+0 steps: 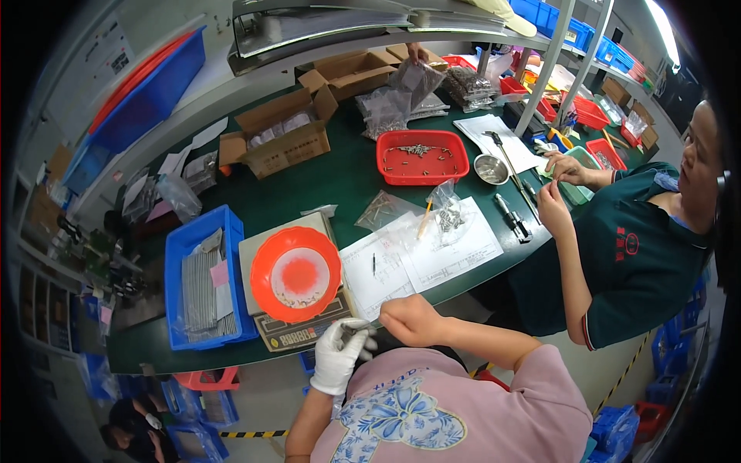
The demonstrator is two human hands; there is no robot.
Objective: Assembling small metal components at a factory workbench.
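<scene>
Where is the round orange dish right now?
In the head view, the round orange dish sits on a weighing scale at the near edge of the green table, between a blue bin on its left and paper sheets on its right.

Red tray of screws, open cardboard boxes, steel bowl, blue bin (papers inside), drawings on green table.

On the tabletop, a round dish sits on a scale, a bin to its left and paper sheets to its right. Behind them lies a shallow tray, with cardboard boxes farther back to its left.
</scene>
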